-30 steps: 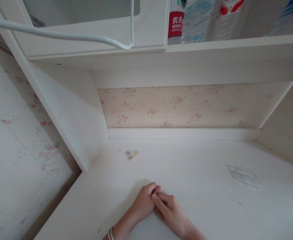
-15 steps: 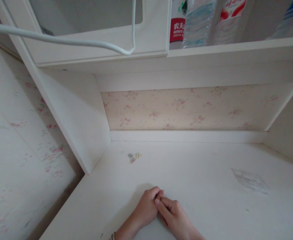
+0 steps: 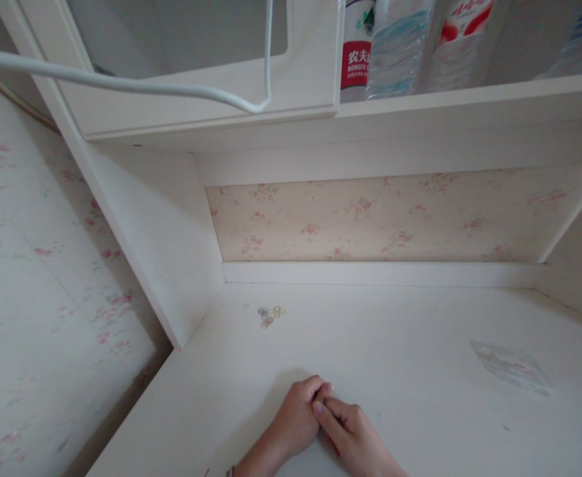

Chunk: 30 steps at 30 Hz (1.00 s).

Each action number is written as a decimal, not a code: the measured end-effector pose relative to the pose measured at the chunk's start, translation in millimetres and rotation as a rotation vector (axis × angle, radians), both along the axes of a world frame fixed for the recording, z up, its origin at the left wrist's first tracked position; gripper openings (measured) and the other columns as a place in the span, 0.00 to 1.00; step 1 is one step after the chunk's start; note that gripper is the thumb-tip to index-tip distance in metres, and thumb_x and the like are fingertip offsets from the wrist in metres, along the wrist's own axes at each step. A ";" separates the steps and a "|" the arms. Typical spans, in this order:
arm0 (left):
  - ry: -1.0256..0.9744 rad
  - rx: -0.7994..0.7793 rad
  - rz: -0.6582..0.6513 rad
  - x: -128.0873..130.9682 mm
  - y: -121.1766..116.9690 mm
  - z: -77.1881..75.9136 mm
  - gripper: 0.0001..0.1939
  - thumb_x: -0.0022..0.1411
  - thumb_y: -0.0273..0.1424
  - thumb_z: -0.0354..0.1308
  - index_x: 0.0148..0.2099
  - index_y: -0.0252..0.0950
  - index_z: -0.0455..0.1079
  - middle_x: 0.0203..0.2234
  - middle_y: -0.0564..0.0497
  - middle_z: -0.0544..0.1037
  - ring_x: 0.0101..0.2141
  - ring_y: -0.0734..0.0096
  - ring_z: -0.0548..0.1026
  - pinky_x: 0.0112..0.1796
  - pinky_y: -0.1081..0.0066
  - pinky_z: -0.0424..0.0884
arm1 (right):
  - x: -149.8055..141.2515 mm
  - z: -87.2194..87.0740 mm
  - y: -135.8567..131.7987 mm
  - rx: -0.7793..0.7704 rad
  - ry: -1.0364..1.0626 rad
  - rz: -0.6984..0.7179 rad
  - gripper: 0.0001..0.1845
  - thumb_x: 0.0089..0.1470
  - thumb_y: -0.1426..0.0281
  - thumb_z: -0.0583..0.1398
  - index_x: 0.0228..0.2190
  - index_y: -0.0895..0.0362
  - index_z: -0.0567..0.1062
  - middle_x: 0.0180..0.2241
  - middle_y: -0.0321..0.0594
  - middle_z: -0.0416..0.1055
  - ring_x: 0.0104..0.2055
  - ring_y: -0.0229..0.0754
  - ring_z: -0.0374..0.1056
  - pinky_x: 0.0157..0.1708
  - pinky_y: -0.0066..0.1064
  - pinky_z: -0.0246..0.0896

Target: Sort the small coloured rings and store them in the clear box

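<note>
My left hand and my right hand rest together on the white desk near its front edge. Both are curled, with their fingertips pressed against each other. What they pinch, if anything, is hidden between the fingers. A small cluster of tiny coloured rubber rings lies farther back on the desk, to the left of my hands. A clear plastic bag lies flat on the desk at the right.
A shelf above the desk holds water bottles, one with a red label. A white cable hangs across a cabinet at the top left. Floral wallpaper backs the alcove, and a side panel bounds it on the left.
The view has shifted a little, so everything sits slightly lower and to the right. My hands stay pressed together in the same pose.
</note>
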<state>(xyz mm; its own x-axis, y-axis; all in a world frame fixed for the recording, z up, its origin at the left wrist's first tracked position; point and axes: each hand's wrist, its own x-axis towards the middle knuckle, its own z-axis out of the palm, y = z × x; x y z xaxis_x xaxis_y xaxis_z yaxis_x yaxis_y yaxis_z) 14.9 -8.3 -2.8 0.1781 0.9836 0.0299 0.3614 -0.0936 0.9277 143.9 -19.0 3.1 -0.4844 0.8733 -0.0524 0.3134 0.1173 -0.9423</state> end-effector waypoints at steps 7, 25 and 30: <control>0.005 0.009 -0.005 -0.2 -0.9 2.1 0.20 0.63 0.43 0.46 0.24 0.35 0.55 0.19 0.57 0.60 0.24 0.76 0.57 0.26 0.74 0.53 | 0.2 -1.9 0.6 0.010 -0.008 0.006 0.27 0.57 0.48 0.47 0.21 0.56 0.59 0.19 0.31 0.50 0.23 0.33 0.46 0.22 0.27 0.43; 0.016 -0.031 -0.001 0.5 -0.2 1.4 0.21 0.62 0.46 0.45 0.24 0.36 0.55 0.18 0.57 0.58 0.24 0.76 0.57 0.25 0.73 0.52 | -0.4 -4.9 3.9 0.038 -0.014 0.024 0.29 0.55 0.45 0.46 0.20 0.56 0.56 0.20 0.31 0.48 0.24 0.33 0.44 0.23 0.27 0.42; 0.019 -0.028 0.001 0.3 1.2 -1.7 0.21 0.63 0.45 0.45 0.24 0.36 0.55 0.18 0.57 0.58 0.23 0.76 0.56 0.25 0.74 0.52 | -0.5 -3.4 3.1 0.020 -0.018 0.024 0.29 0.55 0.44 0.46 0.20 0.56 0.57 0.20 0.31 0.49 0.24 0.33 0.45 0.23 0.27 0.43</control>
